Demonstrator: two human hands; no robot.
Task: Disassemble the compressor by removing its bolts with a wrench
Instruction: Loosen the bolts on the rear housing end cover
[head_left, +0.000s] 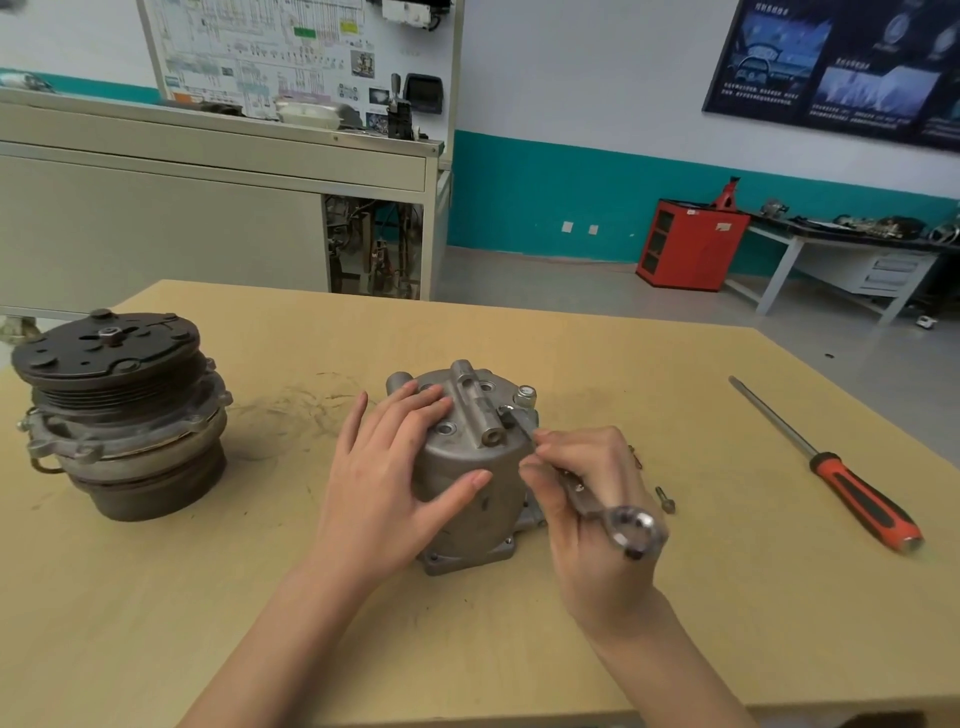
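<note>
The compressor body (483, 525) stands on its flange near the middle of the table (519, 338), end cover up, so the bolt heads face the person and can be reached from above. One bolt (505, 412), at about 2 o'clock on the cover, sits in the open end of the wrench (597, 506). The shank runs back toward 5 o'clock, with the ring end hanging free near the wrist.

The right hand (582, 460) grips the wrench well up the shank, its fingers (550, 452) curled and pinched close to the head. That choked-up hold probably suits seating the tool on the bolt or spinning a loosened one, more than a hard pull. The left hand (384, 467) lies flat on the cover at 9 o'clock. Its fingers (415, 405) are straight and slightly spread, and the thumb presses the side wall. It looks placed to stop the body turning or tipping under the wrench.

A loose bolt (665, 501) lies on the table at 4 o'clock, just beside the right hand, so at least one seems to be out. It is kept close but clear of the wrench's swing. A red-handled screwdriver (852, 493) lies well apart at 3 o'clock, within reach for prying. The dark pulley and clutch section (119, 410) stands apart at 9 o'clock, out of the way.
</note>
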